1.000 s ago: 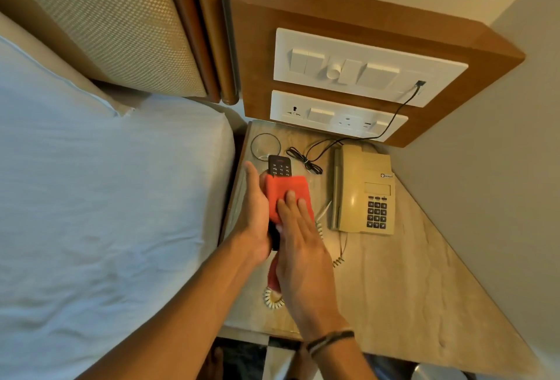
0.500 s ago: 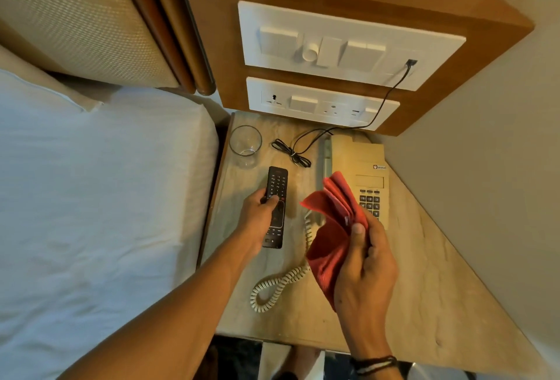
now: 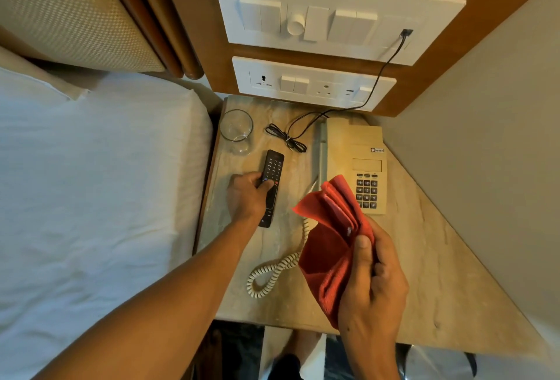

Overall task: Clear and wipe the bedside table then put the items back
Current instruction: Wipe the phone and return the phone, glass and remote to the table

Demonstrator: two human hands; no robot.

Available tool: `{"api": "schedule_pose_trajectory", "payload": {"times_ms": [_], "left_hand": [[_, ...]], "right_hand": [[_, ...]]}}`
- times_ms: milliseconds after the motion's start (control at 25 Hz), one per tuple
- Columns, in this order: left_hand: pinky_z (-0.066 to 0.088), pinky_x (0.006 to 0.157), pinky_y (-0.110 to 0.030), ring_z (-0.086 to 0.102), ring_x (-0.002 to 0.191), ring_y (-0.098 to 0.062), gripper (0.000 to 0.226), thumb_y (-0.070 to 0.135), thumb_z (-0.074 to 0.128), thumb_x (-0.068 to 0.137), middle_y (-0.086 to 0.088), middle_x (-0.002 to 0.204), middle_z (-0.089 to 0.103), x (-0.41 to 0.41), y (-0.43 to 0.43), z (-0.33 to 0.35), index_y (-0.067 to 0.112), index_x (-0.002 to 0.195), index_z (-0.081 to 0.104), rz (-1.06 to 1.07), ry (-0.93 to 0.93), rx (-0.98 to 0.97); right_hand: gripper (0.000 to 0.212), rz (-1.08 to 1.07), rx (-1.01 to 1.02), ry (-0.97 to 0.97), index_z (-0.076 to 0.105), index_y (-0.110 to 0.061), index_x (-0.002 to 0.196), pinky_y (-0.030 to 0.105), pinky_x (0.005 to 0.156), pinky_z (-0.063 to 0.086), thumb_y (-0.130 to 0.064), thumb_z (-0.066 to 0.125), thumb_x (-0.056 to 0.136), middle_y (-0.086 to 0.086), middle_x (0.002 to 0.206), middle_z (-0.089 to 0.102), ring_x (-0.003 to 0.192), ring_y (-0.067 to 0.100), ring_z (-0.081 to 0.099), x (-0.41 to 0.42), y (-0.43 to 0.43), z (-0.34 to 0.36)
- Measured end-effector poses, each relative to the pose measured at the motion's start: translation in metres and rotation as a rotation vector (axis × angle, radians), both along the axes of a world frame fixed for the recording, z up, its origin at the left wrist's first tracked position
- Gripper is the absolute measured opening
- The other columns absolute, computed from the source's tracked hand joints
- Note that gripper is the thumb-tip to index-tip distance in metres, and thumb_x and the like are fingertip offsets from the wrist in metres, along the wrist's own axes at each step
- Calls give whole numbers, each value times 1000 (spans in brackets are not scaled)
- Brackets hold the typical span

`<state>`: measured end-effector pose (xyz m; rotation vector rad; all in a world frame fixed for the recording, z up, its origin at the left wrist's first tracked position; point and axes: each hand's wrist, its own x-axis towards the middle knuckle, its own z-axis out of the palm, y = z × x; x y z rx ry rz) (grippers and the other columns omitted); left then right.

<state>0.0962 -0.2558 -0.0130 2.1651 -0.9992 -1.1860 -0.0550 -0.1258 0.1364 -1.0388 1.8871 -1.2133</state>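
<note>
The marble-topped bedside table point(image 3: 424, 273) carries a black remote control point(image 3: 273, 167), a clear glass point(image 3: 236, 131) at its back left, and a beige telephone point(image 3: 354, 164) with a coiled cord point(image 3: 272, 273). My left hand point(image 3: 247, 196) rests on the remote's left side, thumb across its middle, with the remote lying flat on the table. My right hand point(image 3: 374, 285) holds a folded red cloth point(image 3: 328, 237) up above the table, in front of the phone's lower corner.
A bed with white sheets point(image 3: 91, 197) borders the table on the left. A wooden wall panel with switch plates point(image 3: 333, 16) and sockets rises behind it. A black cable point(image 3: 288, 137) runs from the panel, bundled on the table. A beige wall closes the right side.
The right hand has lifted the red cloth off the remote and moved it right, above the table. The left hand has stayed on the remote, which now lies uncovered.
</note>
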Motion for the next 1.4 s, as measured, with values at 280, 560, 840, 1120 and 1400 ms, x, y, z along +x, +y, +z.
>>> {"api": "schedule_pose_trajectory", "payload": {"times_ms": [280,560,840,1120,1400], "left_hand": [[52,70,-33,76,100,-32,40,44,73,102,-16,116,79,11,13,12,8,117,76,-145,-231,13],[45,120,-55,43,155,-43,64,44,51,111,-21,168,45,69,125,16,9,164,45,-508,-489,-106],[24,137,-56,6,170,-36,85,62,18,108,-19,183,3,100,179,-25,7,173,12,-922,-782,-209],[10,140,-52,-5,171,-32,76,51,13,115,-19,183,-7,84,161,-65,4,173,0,-883,-850,-276],[8,140,-50,4,172,-33,72,45,23,117,-20,184,2,84,159,-70,3,174,7,-865,-876,-353]], "right_hand": [[33,11,-11,-17,58,-36,137,4,87,52,-32,43,108,-39,113,67,112,-10,65,1,27,9],[30,-32,17,63,59,-28,135,-1,77,50,-19,44,110,-22,112,66,102,-17,63,14,75,32],[25,-122,66,87,68,-22,123,-2,83,46,-13,52,106,-8,109,75,96,-18,65,32,166,20],[33,-8,256,77,74,-17,118,-2,82,46,3,53,103,-14,103,79,96,-14,69,34,223,-69],[15,317,643,99,64,-32,118,42,86,60,-34,51,110,-10,109,74,99,17,72,19,210,-184]]}}
